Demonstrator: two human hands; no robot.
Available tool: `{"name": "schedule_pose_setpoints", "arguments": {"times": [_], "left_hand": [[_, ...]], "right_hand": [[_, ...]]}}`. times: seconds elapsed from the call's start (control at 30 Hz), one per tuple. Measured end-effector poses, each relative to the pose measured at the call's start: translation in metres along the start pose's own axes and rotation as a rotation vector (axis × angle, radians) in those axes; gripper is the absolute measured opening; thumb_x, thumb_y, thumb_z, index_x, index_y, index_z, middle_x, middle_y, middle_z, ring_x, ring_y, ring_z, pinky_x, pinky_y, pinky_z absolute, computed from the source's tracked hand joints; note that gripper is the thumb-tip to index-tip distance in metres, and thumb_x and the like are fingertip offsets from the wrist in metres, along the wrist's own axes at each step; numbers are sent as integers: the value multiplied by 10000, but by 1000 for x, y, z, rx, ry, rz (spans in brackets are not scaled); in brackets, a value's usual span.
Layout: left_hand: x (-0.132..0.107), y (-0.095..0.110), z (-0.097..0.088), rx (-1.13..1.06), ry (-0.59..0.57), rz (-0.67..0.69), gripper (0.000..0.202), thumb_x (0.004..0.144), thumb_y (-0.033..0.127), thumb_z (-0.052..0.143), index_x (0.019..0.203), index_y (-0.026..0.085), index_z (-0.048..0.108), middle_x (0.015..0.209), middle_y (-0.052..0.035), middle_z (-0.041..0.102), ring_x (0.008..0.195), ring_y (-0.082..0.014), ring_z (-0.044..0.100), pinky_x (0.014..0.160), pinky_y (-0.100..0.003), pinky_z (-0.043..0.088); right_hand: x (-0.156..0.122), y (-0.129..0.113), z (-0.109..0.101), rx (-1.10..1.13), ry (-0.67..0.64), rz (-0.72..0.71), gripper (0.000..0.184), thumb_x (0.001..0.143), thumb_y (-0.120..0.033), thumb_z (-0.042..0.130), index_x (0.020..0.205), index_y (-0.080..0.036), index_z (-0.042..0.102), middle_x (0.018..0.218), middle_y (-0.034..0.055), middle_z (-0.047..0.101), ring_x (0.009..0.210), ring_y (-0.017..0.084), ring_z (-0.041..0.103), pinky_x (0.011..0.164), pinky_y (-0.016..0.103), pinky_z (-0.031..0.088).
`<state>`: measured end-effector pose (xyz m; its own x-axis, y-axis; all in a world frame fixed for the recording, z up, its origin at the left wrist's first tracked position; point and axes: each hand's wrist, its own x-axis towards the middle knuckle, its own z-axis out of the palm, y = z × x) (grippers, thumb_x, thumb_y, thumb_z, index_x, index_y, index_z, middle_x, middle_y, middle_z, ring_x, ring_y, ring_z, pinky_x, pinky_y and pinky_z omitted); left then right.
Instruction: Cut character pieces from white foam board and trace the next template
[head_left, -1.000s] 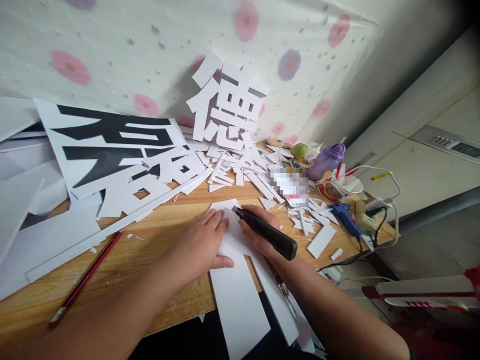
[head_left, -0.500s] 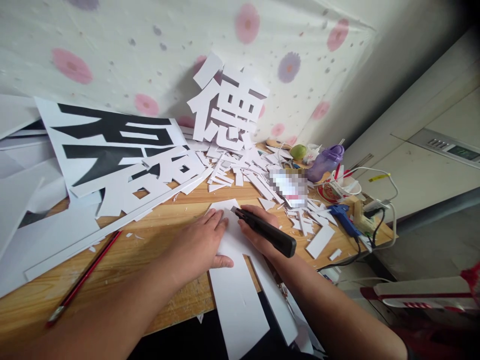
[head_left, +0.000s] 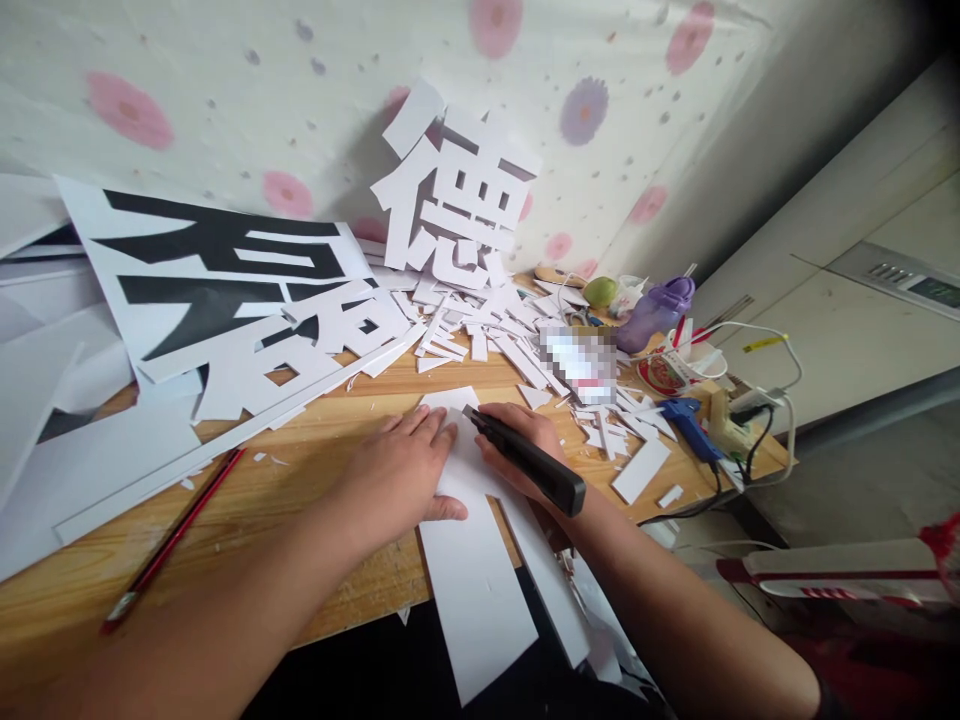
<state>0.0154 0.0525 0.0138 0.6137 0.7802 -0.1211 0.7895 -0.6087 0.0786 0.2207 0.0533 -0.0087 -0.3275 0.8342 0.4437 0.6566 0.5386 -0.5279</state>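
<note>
Gripping a long black cutter (head_left: pixel 529 463), your right hand (head_left: pixel 538 426) sits beside your left hand (head_left: pixel 409 465), spread flat on the white foam-board strip (head_left: pixel 480 600). A slip could nick the left hand; the strip, overhanging the brown wooden table (head_left: pixel 300 470), may tip. Right of your grip lie white angular offcuts (head_left: pixel 641 470); leftward, a slim red pencil (head_left: pixel 180 533).

The cutter (head_left: pixel 529 462) is black, the board (head_left: pixel 480 590) white; the pencil (head_left: pixel 176 537) is red and black — the table (head_left: pixel 360 408) brown wood grain — and the wall covering (head_left: pixel 337 110) white with pink and purple flowers.
</note>
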Motion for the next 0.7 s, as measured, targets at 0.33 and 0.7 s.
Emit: {"name": "schedule_pose_setpoints", "arguments": {"times": [0.33,0.7], "left_hand": [[-1,-2,6,-16,69,4,926,743,694,650,1425,90,483,1534,-217,374,1434,-386,323,1147,-537,301],[0,-1,5,-74,72,-10,912,715,684,685,1393,97,521,1525,-220,401,1421,-399,342,1149,-524,283]], "right_hand": [[-11,-9,-8,-22,-11,42,248,821,-264,597,1057,-219,659,929,49,738,812,186,698,757,298,553],[-21,-21,-19,8,-66,43,251,820,-246,585,1059,-195,644,914,71,733,791,192,696,745,304,552]]}}
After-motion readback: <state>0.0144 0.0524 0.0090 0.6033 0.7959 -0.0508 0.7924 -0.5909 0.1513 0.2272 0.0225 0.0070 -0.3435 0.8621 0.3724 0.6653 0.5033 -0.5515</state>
